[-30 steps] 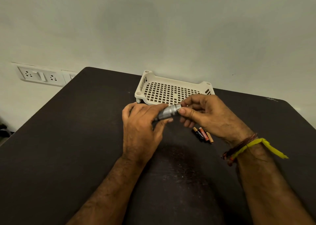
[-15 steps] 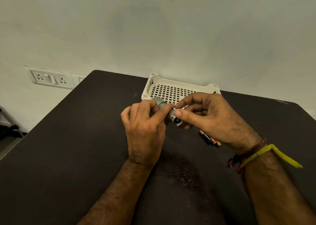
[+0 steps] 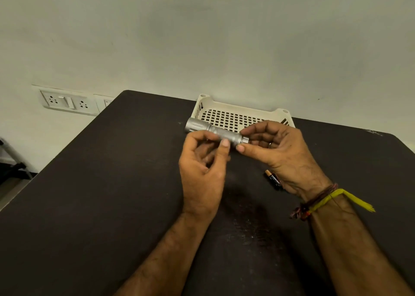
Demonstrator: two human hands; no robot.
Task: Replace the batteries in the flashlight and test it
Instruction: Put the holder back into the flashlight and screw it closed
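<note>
A small silver flashlight [image 3: 211, 130] is held level above the dark table [image 3: 101, 194], its wide head pointing left. My right hand [image 3: 283, 156] pinches its tail end between thumb and fingers. My left hand [image 3: 202, 172] has its thumb tip and fingertips on the middle of the barrel, palm loosely open beneath. A black-and-copper battery [image 3: 272, 178] lies on the table under my right wrist; anything lying beside it is hidden by the hand.
A cream perforated plastic basket [image 3: 238, 113] stands at the table's far edge, right behind the flashlight. A wall socket plate [image 3: 65, 102] sits at the left, below table level. A yellow and red thread band is on my right wrist [image 3: 325, 199].
My left hand has loosened from a full wrap around the flashlight to a fingertip hold. The flashlight has swung level, so its whole body now shows.
</note>
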